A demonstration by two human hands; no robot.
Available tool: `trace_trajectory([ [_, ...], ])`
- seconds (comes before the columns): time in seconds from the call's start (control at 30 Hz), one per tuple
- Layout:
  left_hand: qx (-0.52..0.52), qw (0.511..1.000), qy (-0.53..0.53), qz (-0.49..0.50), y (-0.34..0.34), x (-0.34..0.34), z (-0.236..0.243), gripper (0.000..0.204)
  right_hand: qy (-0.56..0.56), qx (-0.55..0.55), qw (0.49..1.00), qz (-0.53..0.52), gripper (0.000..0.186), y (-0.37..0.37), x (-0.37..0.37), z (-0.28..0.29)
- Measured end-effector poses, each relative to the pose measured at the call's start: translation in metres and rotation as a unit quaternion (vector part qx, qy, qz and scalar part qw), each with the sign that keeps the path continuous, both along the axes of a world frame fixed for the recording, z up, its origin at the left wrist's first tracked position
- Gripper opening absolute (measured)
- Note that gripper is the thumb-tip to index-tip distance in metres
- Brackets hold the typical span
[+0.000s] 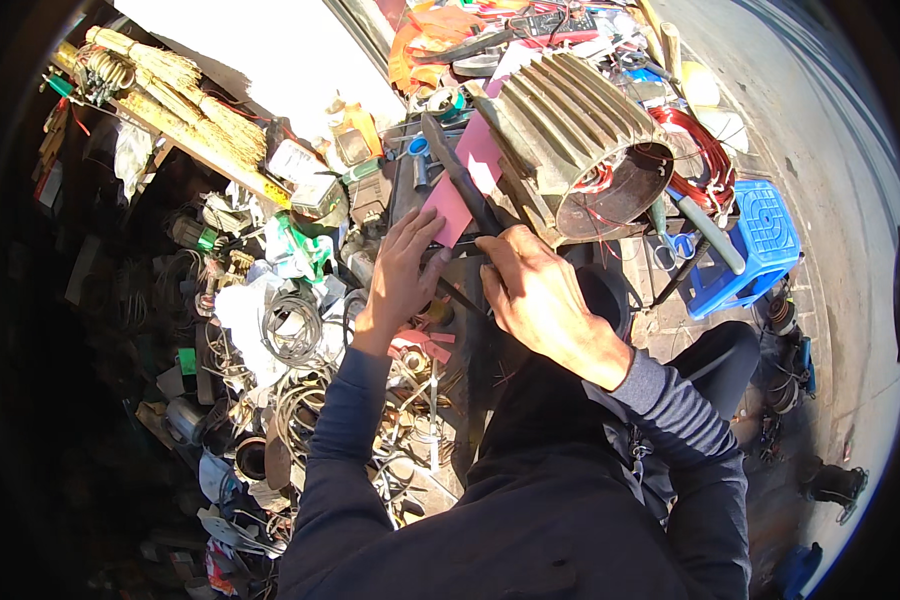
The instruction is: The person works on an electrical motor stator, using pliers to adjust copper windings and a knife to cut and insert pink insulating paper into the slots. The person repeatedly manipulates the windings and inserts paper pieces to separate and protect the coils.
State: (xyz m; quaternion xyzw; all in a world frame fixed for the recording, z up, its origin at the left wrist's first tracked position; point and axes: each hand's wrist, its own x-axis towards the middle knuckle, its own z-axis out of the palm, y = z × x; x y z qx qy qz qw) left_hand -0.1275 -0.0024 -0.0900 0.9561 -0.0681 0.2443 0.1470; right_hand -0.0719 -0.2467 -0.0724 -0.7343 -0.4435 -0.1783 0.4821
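A strip of pink sheet (449, 212) lies on the bench in front of me, its near end between my hands. Across it slants a long dark blade-like tool (460, 178), whose exact kind I cannot make out. My left hand (402, 268) has its fingers stretched out at the sheet's left edge, thumb apart. My right hand (550, 300) is closed at the tool's near end, fingers curled and largely hidden under the hand. Just beyond it stands a ribbed metal motor housing (580, 140), lying on its side with red wire in its opening.
Coiled red wire (705, 155) and a blue plastic stool (750, 250) are on the right. Wire coils (292, 328) and scrap parts crowd the left. A straw brush (185, 95) lies on a yellow-edged plank at upper left. A multimeter (555, 25) sits at the back.
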Motion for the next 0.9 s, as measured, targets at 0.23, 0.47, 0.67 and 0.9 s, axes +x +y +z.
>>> trace_trajectory([
  [0.23, 0.035, 0.997, -0.058, 0.04, 0.002, 0.01, -0.023, 0.036, 0.103, -0.043, 0.992, 0.054, 0.031, 0.006, -0.018, 0.002],
  [0.47, -0.007, 0.998, -0.056, 0.018, 0.005, 0.009, -0.023, 0.038, 0.148, -0.031, 0.988, 0.039, 0.029, -0.075, -0.034, 0.018],
  [0.67, -0.098, 0.994, -0.056, 0.011, 0.002, 0.007, -0.013, 0.045, 0.179, 0.009, 0.972, -0.152, 0.022, -0.185, -0.004, 0.039],
  [0.9, -0.065, 0.997, -0.044, 0.029, -0.001, 0.009, -0.018, 0.05, 0.297, 0.105, 0.93, -0.191, 0.015, -0.214, 0.001, 0.034],
])
